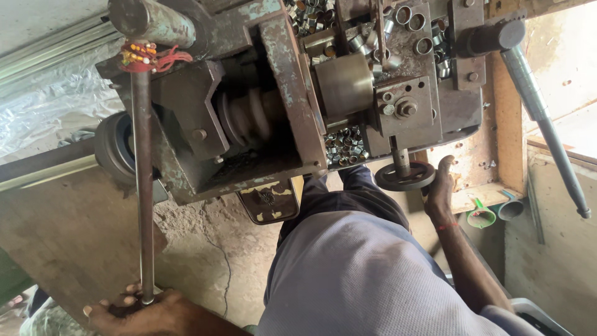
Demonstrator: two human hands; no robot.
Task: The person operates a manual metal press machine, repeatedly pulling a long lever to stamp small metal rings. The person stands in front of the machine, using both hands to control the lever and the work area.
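My left hand (146, 314) is closed around the lower end of a long steel lever rod (143, 186), which runs up to an old, worn metal machine (286, 93). Red and yellow thread (149, 57) is tied around the rod's top. My right hand (440, 190) grips the rim of a small black handwheel (404, 177) on a shaft at the machine's front. Several small metal rings (345, 146) lie in a heap just left of the handwheel's shaft, and more rings (410, 25) are scattered on top of the machine. A brass-coloured cylinder (344, 84) sits at its centre.
A second long grey lever (544, 124) slants down at the right. A green cup (481, 216) and a grey pipe piece (511, 208) sit by a wooden frame (507, 124). A dark pulley (115, 149) and clear plastic sheeting (43, 106) are at the left. My knees are under the machine.
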